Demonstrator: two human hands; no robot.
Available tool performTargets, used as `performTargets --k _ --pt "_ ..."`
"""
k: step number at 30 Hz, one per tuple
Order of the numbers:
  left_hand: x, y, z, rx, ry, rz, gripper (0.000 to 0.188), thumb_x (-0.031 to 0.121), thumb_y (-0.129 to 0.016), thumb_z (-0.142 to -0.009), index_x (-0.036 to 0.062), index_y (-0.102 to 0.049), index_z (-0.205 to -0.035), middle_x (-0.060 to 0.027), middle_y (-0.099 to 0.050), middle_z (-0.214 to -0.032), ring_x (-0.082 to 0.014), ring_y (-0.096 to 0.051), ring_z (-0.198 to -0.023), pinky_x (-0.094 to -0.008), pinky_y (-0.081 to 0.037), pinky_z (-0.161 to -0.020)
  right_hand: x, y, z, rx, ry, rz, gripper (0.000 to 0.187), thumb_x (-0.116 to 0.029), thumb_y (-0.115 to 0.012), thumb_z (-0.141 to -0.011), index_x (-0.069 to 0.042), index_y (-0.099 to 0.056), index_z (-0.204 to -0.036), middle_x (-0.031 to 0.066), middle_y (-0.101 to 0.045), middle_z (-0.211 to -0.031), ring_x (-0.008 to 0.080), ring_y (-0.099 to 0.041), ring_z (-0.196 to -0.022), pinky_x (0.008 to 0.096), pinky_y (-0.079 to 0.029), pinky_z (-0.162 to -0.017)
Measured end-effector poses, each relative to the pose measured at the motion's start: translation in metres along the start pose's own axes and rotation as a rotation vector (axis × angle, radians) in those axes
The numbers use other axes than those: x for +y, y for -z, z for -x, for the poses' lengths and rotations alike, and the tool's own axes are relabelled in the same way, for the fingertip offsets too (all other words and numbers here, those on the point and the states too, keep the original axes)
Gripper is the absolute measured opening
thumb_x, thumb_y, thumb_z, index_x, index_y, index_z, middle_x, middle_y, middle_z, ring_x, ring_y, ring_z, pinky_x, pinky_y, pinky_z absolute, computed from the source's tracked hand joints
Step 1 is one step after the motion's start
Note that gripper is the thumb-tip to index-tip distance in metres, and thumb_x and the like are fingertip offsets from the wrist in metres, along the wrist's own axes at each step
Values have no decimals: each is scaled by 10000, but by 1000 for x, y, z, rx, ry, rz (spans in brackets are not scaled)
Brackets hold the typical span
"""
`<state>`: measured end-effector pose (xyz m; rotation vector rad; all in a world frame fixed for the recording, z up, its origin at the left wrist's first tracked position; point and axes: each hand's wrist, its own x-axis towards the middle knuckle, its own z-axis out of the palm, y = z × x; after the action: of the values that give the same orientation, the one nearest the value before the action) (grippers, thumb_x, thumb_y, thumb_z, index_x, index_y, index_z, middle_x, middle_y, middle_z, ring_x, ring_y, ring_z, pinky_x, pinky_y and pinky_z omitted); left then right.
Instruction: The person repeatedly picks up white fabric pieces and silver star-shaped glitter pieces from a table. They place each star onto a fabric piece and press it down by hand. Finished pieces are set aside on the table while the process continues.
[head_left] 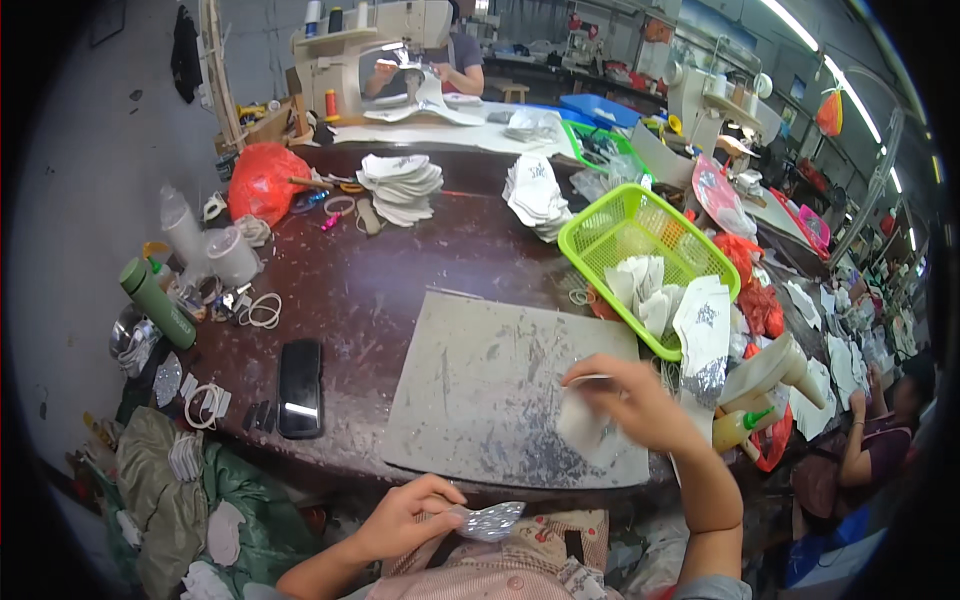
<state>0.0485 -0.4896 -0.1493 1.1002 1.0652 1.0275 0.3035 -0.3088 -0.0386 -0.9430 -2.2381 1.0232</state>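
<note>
Low in front of my body, my left hand [412, 518] pinches a small shiny silver piece [492, 522] between thumb and fingers. My right hand [640, 400] is over the right part of a worn grey board [480, 370]. Its fingers are closed on a white piece [582, 425], which is smeared by motion, so its exact shape cannot be made out. Right of that hand, a white cut piece with a silver pattern [704, 325] leans against a lime-green plastic basket [590, 245]. More white pieces [640, 285] lie inside the basket.
Two stacks of white pieces, one left [400, 188] and one right [537, 195], stand farther back. A black phone [300, 388], green bottle [158, 303] and red plastic bag [268, 183] are at left. A glue bottle [738, 428] stands right. Another person [462, 68] works at a sewing machine [335, 75].
</note>
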Motion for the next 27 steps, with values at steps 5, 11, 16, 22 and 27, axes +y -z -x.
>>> performTargets --k 5,11,16,22,27 --pt "11 -25 -34 -292 -74 -166 183 148 -635 -898 9 -679 -1008 -74 -697 -917 -120 -628 -833 -264 -487 -775 58 -46 40 -46 -290 -198 128 -118 -626 -883 -4 -641 -940 19 -642 -806 74 -550 -730 239 -451 -651" --pt "38 -30 -26 -228 12 -215 316 157 -650 -879 40 -610 -1170 -58 -711 -876 -122 -652 -836 -281 -482 -813 26 -45 38 -384 -14 -149 215 -142 -598 -880 22 -660 -1004 157 -676 -857 248 -645 -735 333 -491 -685" --pt "31 -35 -26 -215 113 -129 567 42 -705 -806 0 -482 -1325 -33 -708 -800 -61 -591 -724 -235 -465 -733 12 -49 50 -582 125 -22 166 -147 -585 -867 9 -637 -842 155 -624 -782 318 -599 -797 411 -433 -772" --pt "32 -34 -27 -320 246 -188 498 213 -704 -844 25 -538 -1274 -45 -713 -813 -49 -625 -824 -249 -467 -810 6 -56 51 -736 144 5 161 -156 -589 -869 -4 -640 -855 120 -627 -799 280 -593 -820 382 -401 -776" --pt "27 -35 -22 -261 209 -184 257 104 -716 -825 -10 -665 -1050 -47 -716 -827 -37 -628 -754 -201 -488 -674 6 -60 51 -740 118 -86 152 -148 -591 -868 -4 -641 -860 115 -620 -797 278 -593 -830 378 -397 -782"
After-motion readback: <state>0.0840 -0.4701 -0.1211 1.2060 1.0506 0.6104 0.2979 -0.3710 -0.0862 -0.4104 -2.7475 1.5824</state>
